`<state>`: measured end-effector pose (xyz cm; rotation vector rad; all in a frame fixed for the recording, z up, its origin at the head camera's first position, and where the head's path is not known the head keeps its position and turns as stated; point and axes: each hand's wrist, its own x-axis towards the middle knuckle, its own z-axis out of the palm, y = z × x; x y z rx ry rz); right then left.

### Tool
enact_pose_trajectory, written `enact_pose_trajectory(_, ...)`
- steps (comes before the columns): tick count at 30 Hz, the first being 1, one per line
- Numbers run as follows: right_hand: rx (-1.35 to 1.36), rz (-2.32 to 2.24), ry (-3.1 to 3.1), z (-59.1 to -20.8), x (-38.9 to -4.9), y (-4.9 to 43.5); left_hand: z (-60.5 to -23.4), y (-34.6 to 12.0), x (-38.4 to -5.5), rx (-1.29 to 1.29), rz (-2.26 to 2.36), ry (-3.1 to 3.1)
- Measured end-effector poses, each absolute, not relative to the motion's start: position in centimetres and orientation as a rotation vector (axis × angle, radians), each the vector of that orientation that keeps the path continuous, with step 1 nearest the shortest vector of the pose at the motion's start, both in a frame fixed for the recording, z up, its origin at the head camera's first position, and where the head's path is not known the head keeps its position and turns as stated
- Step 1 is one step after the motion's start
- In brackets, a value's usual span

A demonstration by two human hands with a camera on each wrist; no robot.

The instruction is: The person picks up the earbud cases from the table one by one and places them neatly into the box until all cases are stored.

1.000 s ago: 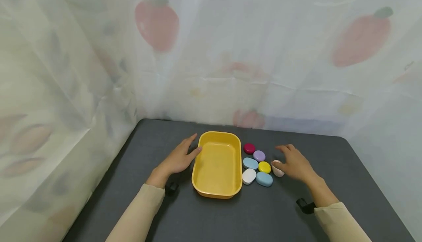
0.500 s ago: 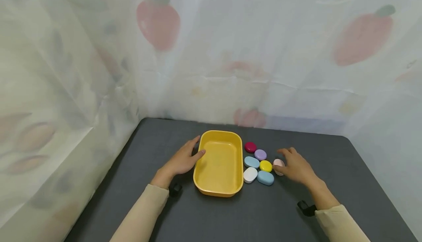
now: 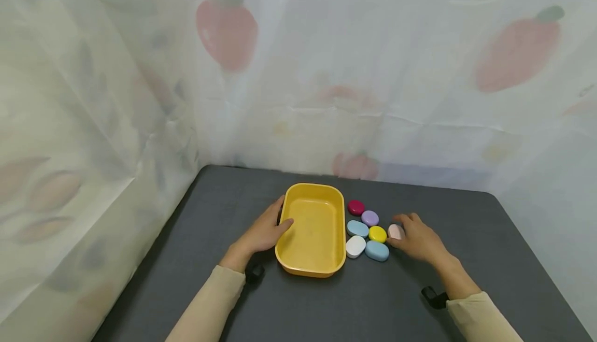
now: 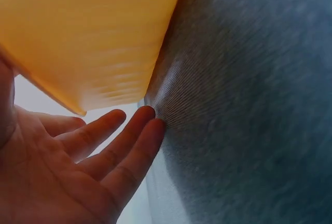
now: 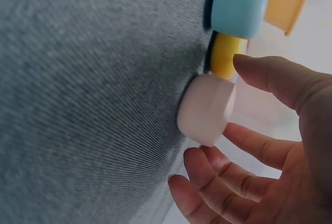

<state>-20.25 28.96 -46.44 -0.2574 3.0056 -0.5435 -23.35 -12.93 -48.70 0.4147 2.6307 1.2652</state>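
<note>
My left hand (image 3: 266, 230) is at the left side of a yellow rectangular tray (image 3: 285, 265). Its thumb lies over the rim, while the other fingers (image 4: 129, 143) extend loosely below the outer wall in the left wrist view. On the right, my right hand (image 3: 420, 239) reaches around a pale pink rounded block (image 5: 205, 109), which sits on the table. The thumb stands apart from the block in the right wrist view; the fingertips are close at its far side, and whether they touch it I cannot tell.
Between tray and right hand lie several rounded pieces: dark red (image 3: 356, 208), purple (image 3: 370, 218), yellow (image 3: 377, 234), white (image 3: 355, 246) and two light blue ones, the nearer light blue piece (image 3: 377, 251) in front. A printed curtain (image 3: 298, 98) hangs behind the grey table (image 3: 298, 311).
My left hand has moved right and closer to the tray, its thumb now further over the rim. The right hand has lowered slightly around the pale pink block.
</note>
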Motion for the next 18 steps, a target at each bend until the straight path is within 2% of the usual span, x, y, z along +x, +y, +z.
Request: enact_pose_trajectory(18,-0.285,-0.570,3.053,-47.6,-19.8,29.3,-48.5,-12.7,-22.1,0.491,1.359,2.550)
